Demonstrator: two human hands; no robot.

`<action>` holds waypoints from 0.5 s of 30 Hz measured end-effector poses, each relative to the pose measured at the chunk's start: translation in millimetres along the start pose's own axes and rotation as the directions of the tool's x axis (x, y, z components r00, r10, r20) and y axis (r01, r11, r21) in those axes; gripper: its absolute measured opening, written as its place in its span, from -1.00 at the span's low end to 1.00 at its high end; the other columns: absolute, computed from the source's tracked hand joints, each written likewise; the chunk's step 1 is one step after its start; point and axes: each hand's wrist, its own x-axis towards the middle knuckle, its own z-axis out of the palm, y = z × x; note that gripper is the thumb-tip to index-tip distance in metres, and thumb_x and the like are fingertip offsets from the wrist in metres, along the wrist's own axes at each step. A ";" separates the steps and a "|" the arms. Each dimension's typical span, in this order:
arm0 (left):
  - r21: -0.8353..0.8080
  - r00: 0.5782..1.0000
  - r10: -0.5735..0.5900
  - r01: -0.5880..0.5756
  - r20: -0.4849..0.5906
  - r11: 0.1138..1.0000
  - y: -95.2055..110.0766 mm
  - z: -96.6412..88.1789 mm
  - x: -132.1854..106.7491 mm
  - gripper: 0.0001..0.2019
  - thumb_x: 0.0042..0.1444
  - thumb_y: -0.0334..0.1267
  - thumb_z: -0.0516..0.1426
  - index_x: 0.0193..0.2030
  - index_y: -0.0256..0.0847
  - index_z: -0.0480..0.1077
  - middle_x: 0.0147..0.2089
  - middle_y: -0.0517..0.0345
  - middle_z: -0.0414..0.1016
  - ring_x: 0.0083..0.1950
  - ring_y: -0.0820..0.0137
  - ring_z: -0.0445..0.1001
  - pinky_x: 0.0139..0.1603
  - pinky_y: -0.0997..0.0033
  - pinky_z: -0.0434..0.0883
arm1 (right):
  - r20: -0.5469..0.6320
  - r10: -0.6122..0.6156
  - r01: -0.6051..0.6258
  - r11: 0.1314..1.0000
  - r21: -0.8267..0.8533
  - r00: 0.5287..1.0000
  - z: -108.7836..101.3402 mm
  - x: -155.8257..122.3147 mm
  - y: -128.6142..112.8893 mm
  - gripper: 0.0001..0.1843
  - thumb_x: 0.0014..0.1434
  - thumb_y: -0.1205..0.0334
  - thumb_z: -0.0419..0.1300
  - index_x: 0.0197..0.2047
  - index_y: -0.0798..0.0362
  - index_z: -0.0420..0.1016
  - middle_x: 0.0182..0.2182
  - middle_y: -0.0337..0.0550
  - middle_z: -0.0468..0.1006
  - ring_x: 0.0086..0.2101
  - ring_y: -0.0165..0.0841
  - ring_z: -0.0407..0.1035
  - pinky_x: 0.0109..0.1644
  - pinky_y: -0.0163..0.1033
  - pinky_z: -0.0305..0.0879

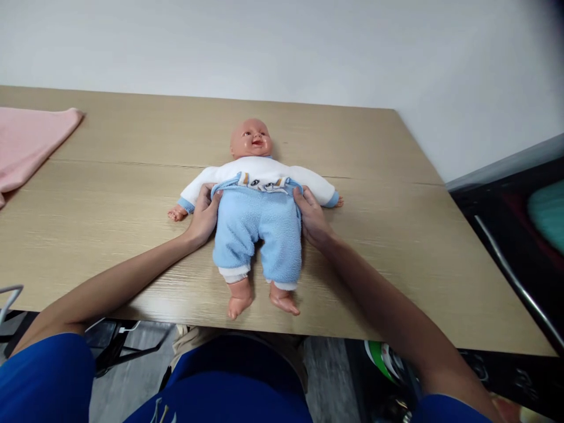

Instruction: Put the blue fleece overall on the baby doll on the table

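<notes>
A baby doll (252,140) lies on its back on the wooden table, head toward the wall and bare feet toward me. It wears a white top (255,165) with light blue cuffs, and fleecy light blue pants (282,235) with white ankle bands. My left hand (206,212) grips the pants' waist at the left side, thumb on top. On the opposite side my right hand (312,216) pinches the waistband too. Between the hands, the waist edge is bunched, and part of a printed animal face shows there. The undersides of my fingers are hidden by cloth.
A pink cloth (30,141) lies at the table's (396,252) far left. The wall (282,53) rises behind the table. Along the right edge stands a dark frame with a metal bar (515,276), a teal item (549,211) beyond it.
</notes>
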 end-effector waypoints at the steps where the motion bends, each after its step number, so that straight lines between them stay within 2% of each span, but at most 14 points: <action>1: -0.017 1.000 -0.006 0.006 0.006 1.000 0.5 0.4 2.8 -0.47 0.50 0.41 0.25 0.08 -0.05 0.42 0.02 0.07 0.55 0.10 0.18 0.54 0.25 0.15 0.59 | 0.016 0.011 -0.011 1.000 -0.001 1.000 2.0 2.5 -0.8 -0.26 0.24 -0.59 0.48 0.15 -0.19 0.59 0.09 -0.14 0.78 0.17 -0.07 0.65 0.29 0.04 0.67; 4: -0.074 0.998 -0.031 0.035 0.051 0.997 2.0 0.9 9.6 -0.47 0.49 0.39 0.25 0.07 -0.07 0.47 0.04 0.02 0.63 0.11 0.15 0.60 0.26 0.11 0.61 | 0.051 0.024 -0.024 1.000 -0.009 0.998 0.2 6.8 -2.4 -0.23 0.17 -0.58 0.53 0.14 -0.18 0.64 0.09 -0.14 0.78 0.18 -0.04 0.64 0.34 0.07 0.64; 8: -0.122 0.989 -0.047 0.065 0.142 0.990 2.5 -6.6 15.3 -0.60 0.44 0.22 0.27 0.05 -0.09 0.52 0.09 0.00 0.68 0.23 0.05 0.62 0.38 0.04 0.58 | 0.117 0.027 -0.011 0.991 -0.134 0.993 -20.8 4.4 -5.1 -0.38 0.19 -0.52 0.52 -0.10 -0.14 0.66 -0.18 -0.19 0.70 -0.06 -0.08 0.59 0.16 0.05 0.64; 10: -0.030 0.982 -0.027 0.034 0.189 0.999 2.4 -14.8 16.3 -0.70 0.39 0.08 0.27 -0.01 -0.09 0.52 0.03 0.02 0.65 0.17 0.04 0.58 0.36 0.00 0.56 | 0.172 0.021 0.022 0.970 -0.243 0.985 -32.4 1.0 -7.6 -0.46 0.21 -0.43 0.53 -0.23 -0.11 0.64 -0.25 -0.21 0.64 -0.13 -0.12 0.53 0.13 0.03 0.61; 12: 0.145 0.977 0.030 -0.062 0.210 0.988 2.3 -22.8 15.1 -0.76 0.36 0.02 0.26 -0.08 -0.09 0.49 -0.04 0.02 0.60 0.09 0.02 0.53 0.34 -0.09 0.52 | 0.178 -0.007 0.068 0.939 -0.337 0.984 -38.1 -3.3 -8.9 -0.49 0.22 -0.37 0.54 -0.29 -0.09 0.65 -0.25 -0.20 0.64 -0.10 -0.12 0.51 0.20 0.03 0.58; 15: 0.356 0.974 0.129 -0.188 0.184 0.915 2.1 -27.8 9.9 -0.72 0.40 0.08 0.23 -0.13 -0.08 0.45 -0.09 0.00 0.56 0.09 -0.03 0.47 0.38 -0.18 0.44 | 0.082 0.010 0.015 0.954 -0.298 0.997 -30.8 -11.5 -4.7 -0.48 0.25 -0.40 0.52 -0.17 -0.10 0.70 -0.15 -0.17 0.73 0.01 -0.08 0.58 0.29 0.06 0.58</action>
